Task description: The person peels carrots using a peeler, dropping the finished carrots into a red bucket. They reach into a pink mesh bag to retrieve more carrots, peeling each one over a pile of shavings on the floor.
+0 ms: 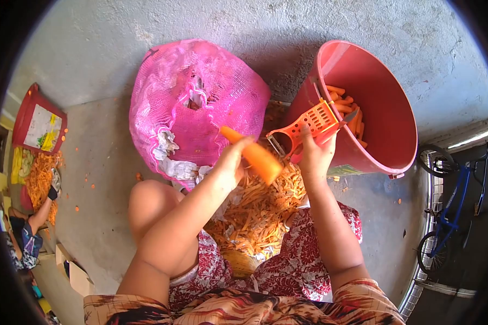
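Note:
A carrot (260, 161), slightly blurred, is gripped around its middle by my left hand (233, 162), one end toward the pink sack and the other toward the peeler. My right hand (316, 154) is closed on an orange peeler (312, 123) with a slotted, perforated body; its blade end points toward the carrot. A pointed blade also sticks out by my right hand. Below both hands, a heap of orange peelings (255, 211) lies between my legs. Peeled carrots (352, 111) lie inside the large red bucket (368, 150) at the right.
A pink mesh sack (200, 103) stands against the wall, ahead on the left. At far left are another red bucket (24, 116), more peelings (38, 179) and a person's gloved hand (54, 187). A blue bicycle (450, 211) is at far right.

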